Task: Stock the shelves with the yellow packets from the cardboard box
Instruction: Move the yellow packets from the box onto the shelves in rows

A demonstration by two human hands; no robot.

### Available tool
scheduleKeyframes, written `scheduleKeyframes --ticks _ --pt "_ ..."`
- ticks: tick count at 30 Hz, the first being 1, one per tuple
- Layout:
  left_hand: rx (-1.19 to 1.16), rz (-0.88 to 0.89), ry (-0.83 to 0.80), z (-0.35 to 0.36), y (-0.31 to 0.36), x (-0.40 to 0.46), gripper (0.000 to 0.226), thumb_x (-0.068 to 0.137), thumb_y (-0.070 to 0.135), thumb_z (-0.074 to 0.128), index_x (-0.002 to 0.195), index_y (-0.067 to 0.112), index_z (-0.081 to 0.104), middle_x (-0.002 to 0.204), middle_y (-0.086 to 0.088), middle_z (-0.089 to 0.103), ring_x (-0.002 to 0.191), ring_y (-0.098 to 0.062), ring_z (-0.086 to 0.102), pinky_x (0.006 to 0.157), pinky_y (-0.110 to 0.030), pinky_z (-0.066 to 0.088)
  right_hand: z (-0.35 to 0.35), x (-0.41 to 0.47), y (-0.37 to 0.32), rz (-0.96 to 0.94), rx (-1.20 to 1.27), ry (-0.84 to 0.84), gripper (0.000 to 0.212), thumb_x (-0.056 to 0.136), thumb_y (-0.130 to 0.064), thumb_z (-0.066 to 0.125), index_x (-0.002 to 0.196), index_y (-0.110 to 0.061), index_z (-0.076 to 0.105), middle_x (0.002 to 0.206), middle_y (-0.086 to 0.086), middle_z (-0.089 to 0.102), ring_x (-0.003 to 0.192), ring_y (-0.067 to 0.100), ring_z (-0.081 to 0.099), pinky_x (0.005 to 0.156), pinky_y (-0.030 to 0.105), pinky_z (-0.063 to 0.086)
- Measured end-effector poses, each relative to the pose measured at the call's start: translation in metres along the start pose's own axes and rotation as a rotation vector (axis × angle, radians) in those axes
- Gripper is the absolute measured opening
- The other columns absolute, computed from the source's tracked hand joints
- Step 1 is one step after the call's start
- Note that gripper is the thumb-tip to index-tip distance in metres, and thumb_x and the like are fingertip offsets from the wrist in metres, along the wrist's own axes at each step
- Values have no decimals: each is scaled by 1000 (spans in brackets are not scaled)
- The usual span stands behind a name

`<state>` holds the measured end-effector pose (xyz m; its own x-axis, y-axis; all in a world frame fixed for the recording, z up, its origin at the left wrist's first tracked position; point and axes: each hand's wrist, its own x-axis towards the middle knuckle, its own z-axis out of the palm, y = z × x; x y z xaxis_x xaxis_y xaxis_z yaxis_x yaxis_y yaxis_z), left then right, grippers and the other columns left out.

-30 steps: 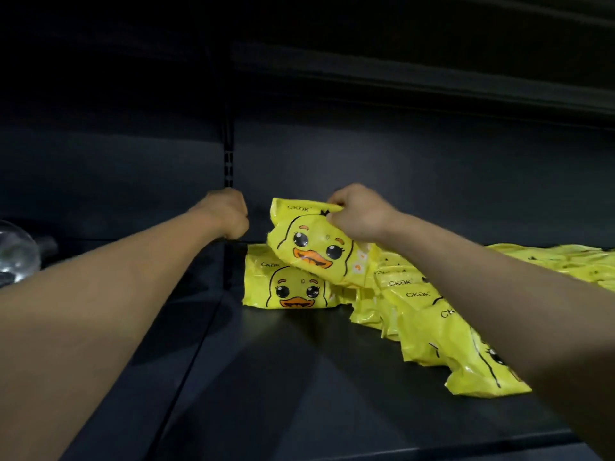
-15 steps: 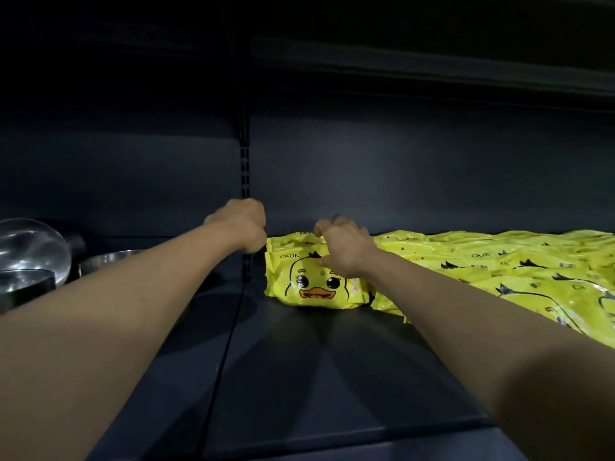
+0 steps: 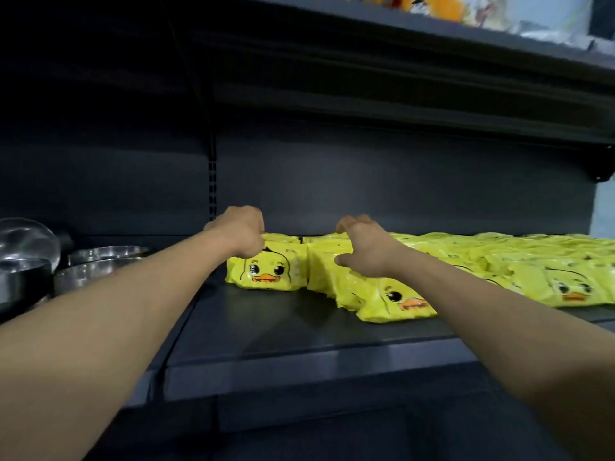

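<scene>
Yellow packets (image 3: 482,261) with a cartoon duck face lie on the dark shelf (image 3: 299,331), filling it from about the middle out to the right edge — mostly flat and overlapping, a loose heap rather than neat rows. The leftmost packet (image 3: 266,272) stands on its edge, duck face toward the camera, touching its neighbour on the right. One front packet (image 3: 396,302) lies tilted near the shelf's front lip, partly under the right forearm.

Left hand (image 3: 241,232) sits at the top left corner of the leftmost packet, fingers curled into a fist; whether it actually pinches the packet cannot be told (knuckles hide the contact). Right hand (image 3: 364,247) rests on top of the pile just right of that packet — fingers bent and spread, tips pressing down on the yellow wrappers, thumb out to the left side, nothing clamped.

Both bare arms reach in from the bottom corners. Left of the shelf upright (image 3: 212,181), steel bowls (image 3: 96,264) and a round glass lid (image 3: 26,241) sit on the neighbouring shelf. Upper shelf (image 3: 432,31) carries blurred colourful goods at top right.
</scene>
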<state>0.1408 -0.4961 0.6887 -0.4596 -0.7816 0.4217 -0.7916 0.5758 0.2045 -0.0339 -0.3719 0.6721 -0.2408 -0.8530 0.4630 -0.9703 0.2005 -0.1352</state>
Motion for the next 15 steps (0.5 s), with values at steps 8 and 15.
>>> scheduleKeyframes --ticks 8,15 --pt "-48 48 -29 0 98 -90 19 80 6 59 93 20 62 98 -3 63 88 -26 63 76 -32 53 -48 -123 58 30 63 -39 56 86 -27 66 133 -13 40 132 12 40 115 26 49 84 28 40" --pt "-152 108 -147 38 179 -194 23 85 15 62 104 27 56 107 2 59 102 -21 56 86 -35 50 -40 -237 116 116 120 -220 52 87 -28 65 130 -12 42 128 10 48 114 24 49 93 33 45"
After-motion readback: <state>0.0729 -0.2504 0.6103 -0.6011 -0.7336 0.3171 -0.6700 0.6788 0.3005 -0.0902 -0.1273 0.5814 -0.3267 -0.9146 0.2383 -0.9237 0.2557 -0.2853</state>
